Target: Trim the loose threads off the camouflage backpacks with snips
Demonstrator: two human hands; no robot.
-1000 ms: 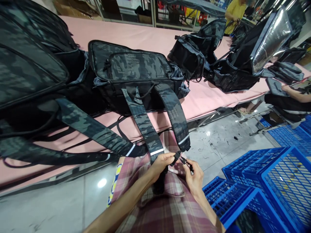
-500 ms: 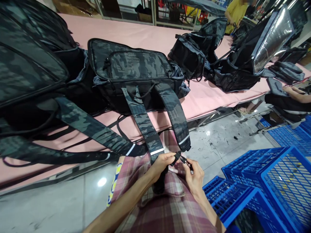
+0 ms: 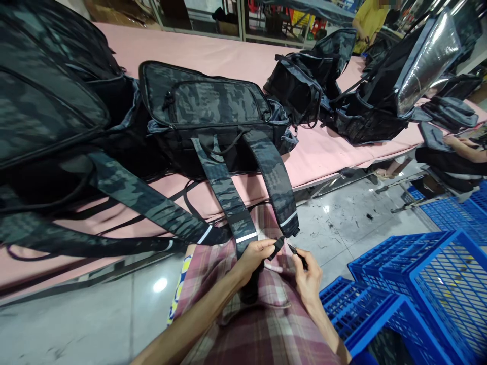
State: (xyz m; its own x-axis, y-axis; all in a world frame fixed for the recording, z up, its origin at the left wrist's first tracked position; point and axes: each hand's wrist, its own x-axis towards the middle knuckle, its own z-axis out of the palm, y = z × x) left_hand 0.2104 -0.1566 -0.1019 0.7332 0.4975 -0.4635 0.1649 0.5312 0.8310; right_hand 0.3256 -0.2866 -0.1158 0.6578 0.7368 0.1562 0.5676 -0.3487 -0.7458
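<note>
My left hand pinches a short black webbing strap at the lower end of a camouflage shoulder strap. In my right hand is a small black pair of thread snips, its pointed tip toward the webbing with a small gap between. A second shoulder strap with a white reflective stripe runs down to my lap beside my left hand. Both straps hang from a dark camouflage backpack lying on the table in front of me. Any thread at the webbing is too fine to make out.
More dark bags stand on the pink table: a large one at left, others toward the back right, one with a silver lining. Blue crates stand close on my right. A co-worker in yellow is at the far side.
My right hand has drawn slightly right and down, so the snips' tip is now apart from the webbing. My left hand has stayed almost in place on the webbing.
</note>
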